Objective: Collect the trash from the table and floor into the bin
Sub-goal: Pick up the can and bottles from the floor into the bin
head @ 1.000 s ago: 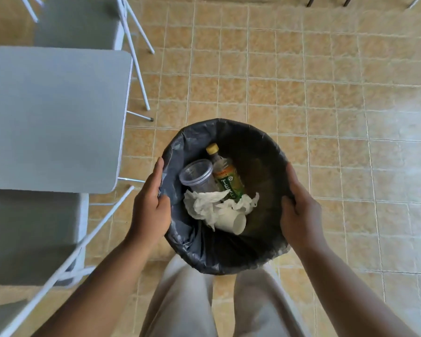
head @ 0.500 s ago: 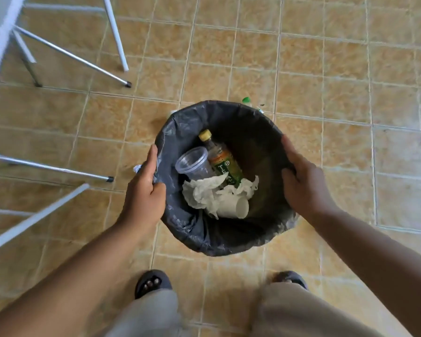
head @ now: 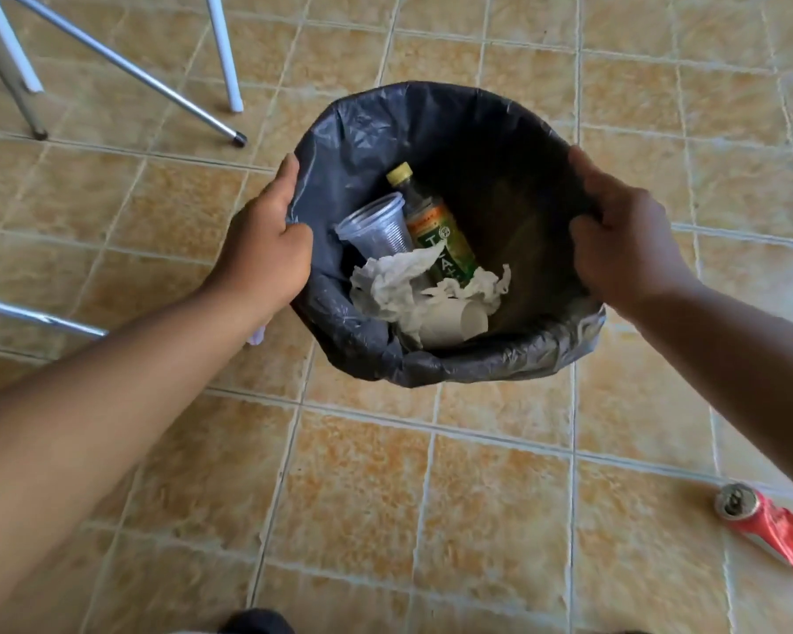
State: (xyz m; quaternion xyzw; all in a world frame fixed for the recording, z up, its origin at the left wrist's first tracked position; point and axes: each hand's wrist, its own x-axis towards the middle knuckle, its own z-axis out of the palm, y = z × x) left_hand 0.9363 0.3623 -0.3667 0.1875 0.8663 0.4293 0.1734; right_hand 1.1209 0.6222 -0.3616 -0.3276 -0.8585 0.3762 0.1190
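Observation:
A round bin lined with a black bag (head: 431, 116) is held over the tiled floor. My left hand (head: 266, 249) grips its left rim and my right hand (head: 628, 240) grips its right rim. Inside lie a green tea bottle with a yellow cap (head: 436, 226), a clear plastic cup (head: 376, 228), crumpled white tissue (head: 399, 286) and a white paper cup (head: 454, 324). A crushed red can (head: 765, 523) lies on the floor at the lower right, apart from the bin. A small pale scrap (head: 257, 336) shows under my left wrist.
Metal chair and table legs (head: 124, 68) stand at the upper left, with another bar (head: 37, 315) at the left edge. Tan floor tiles (head: 431, 496) spread below and to the right of the bin. A dark shoe tip (head: 257, 622) shows at the bottom edge.
The bin has come down close to the floor with both hands still on its rim. The view has dropped and shifted, so my legs are gone and the red can has appeared.

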